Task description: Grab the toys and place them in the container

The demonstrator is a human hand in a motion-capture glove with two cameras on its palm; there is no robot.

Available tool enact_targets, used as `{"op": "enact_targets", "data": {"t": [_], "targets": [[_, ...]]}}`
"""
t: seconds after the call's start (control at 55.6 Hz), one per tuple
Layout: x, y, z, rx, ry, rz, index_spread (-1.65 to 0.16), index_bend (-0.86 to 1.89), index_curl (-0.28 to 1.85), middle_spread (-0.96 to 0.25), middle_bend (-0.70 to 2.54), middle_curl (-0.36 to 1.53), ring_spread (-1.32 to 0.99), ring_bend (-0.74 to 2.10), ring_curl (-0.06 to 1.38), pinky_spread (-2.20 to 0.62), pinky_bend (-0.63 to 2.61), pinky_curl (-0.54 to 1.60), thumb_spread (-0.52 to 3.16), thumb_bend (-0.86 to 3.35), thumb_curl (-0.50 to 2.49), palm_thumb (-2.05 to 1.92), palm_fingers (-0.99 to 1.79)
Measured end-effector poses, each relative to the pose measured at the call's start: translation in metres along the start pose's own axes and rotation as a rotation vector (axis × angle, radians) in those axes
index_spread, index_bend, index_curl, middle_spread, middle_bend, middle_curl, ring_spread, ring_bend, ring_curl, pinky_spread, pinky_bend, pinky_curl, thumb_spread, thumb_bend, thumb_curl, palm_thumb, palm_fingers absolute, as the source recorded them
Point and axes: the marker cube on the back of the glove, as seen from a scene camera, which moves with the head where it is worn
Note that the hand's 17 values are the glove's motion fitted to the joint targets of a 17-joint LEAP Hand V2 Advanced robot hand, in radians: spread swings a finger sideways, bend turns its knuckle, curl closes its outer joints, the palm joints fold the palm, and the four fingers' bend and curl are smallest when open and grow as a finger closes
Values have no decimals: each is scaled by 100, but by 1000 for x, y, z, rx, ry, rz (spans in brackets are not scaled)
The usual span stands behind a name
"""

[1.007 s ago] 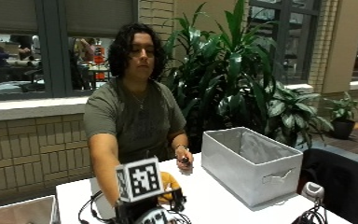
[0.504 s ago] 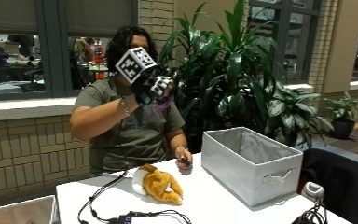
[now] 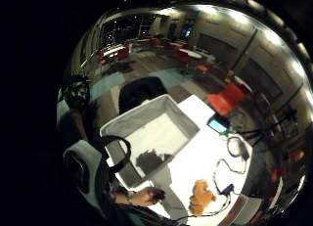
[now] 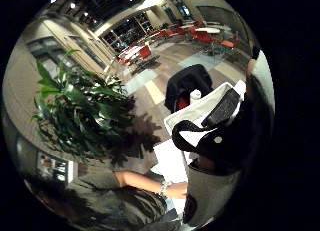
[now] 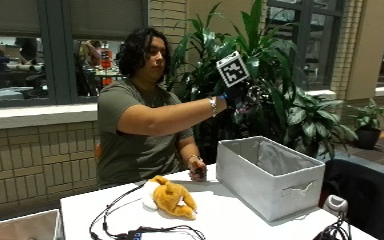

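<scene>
One orange plush toy (image 5: 172,199) lies on the worktop (image 5: 232,220) — well below the raised gloved right hand (image 5: 240,95), finger state indiscernible — beside one grey container (image 5: 270,176).

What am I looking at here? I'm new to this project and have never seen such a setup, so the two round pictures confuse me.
There is no machine: a person sits at a white table and works with their own hands. The right hand wears a black glove with two small cameras on its palm. The two round pictures come from those cameras, looking down from the raised hand; the ordinary picture is from a camera across the table.

In the outside view the gloved hand is held up in the air above a grey fabric container. Whether it holds anything cannot be seen. The bare left hand rests on the table beside the container. An orange plush toy lies on the table among cables. The palm view shows the container's inside from above, apparently empty.
</scene>
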Motion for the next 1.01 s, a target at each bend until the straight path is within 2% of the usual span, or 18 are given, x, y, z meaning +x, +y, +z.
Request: {"op": "enact_targets", "data": {"t": [0.054, 0.09, 0.18, 0.198, 0.216, 0.234, 0.252, 0.288, 0.324, 0.396, 0.504, 0.594, 0.702, 0.756, 0.882, 0.953, 1.007], "targets": [[1, -5, 14, 5, 21, -43, -35, 60, 105, -32, 105, 86, -31, 150, 60, -43, 108, 48, 163, 68, 50, 8, 114], [4, -7, 21, -7, 27, -22, -35, 59, 106, -32, 105, 86, -31, 150, 60, -43, 108, 48, 163, 69, 50, 7, 114], [15, -2, 38, -191, -51, 72, -34, 43, 104, -31, 98, 83, -30, 140, 56, -43, 102, 46, 153, 54, 41, -10, 91], [17, 0, 40, -228, -75, 79, -35, 33, 100, -31, 90, 80, -31, 125, 52, -38, 107, 48, 145, 45, 37, -17, 54], [18, 2, 40, -253, -111, 87, -34, 33, 102, -30, 87, 80, -31, 121, 54, -36, 112, 51, 142, 40, 36, -18, 40], [20, 5, 39, -265, -145, 94, -34, 32, 101, -30, 87, 80, -30, 119, 55, -34, 113, 52, 140, 36, 34, -17, 40], [23, 8, 38, -266, -162, 97, -35, 22, 96, -26, 70, 74, -28, 100, 49, -27, 119, 53, 131, 26, 31, -24, -7], [40, 18, 32, -254, -134, 89, -35, 22, 93, -23, 61, 71, -26, 91, 48, -22, 121, 54, 124, 17, 29, -22, -17], [58, 31, 22, -248, -103, 89, -37, 17, 87, -21, 55, 66, -25, 85, 41, -17, 119, 49, 119, 8, 28, -20, -11], [64, 59, -3, -276, -216, 170, -38, 16, 79, -19, 51, 62, -24, 81, 34, -11, 115, 44, 111, -4, 26, -14, 0], [86, 132, -30, -359, -142, 210, -38, 15, 73, -15, 46, 58, -22, 82, 32, -6, 115, 42, 100, -10, 25, -15, 2], [110, 203, -33, -452, -9, 342, -38, 14, 67, -13, 43, 56, -20, 86, 32, -3, 116, 41, 97, -10, 24, -13, 6], [155, 283, -7, -582, 62, 475, -38, 14, 62, -12, 42, 54, -19, 89, 33, -3, 118, 40, 103, -7, 23, -9, 7], [163, 320, 16, -604, 75, 542, -38, 15, 61, -10, 39, 54, -18, 82, 32, -3, 121, 41, 108, -5, 23, -6, -3], [171, 378, 71, -591, 32, 705, -36, 9, 52, -7, 27, 49, -13, 63, 27, -1, 130, 42, 113, -3, 24, -3, -19], [163, 400, 100, -580, -19, 737, -35, 8, 48, -6, 22, 47, -9, 54, 24, 0, 131, 41, 116, -1, 25, 0, -21], [161, 404, 107, -512, -4, 741, -34, 7, 44, -6, 18, 45, -7, 52, 24, 0, 130, 41, 121, 3, 27, 8, -19]]}}
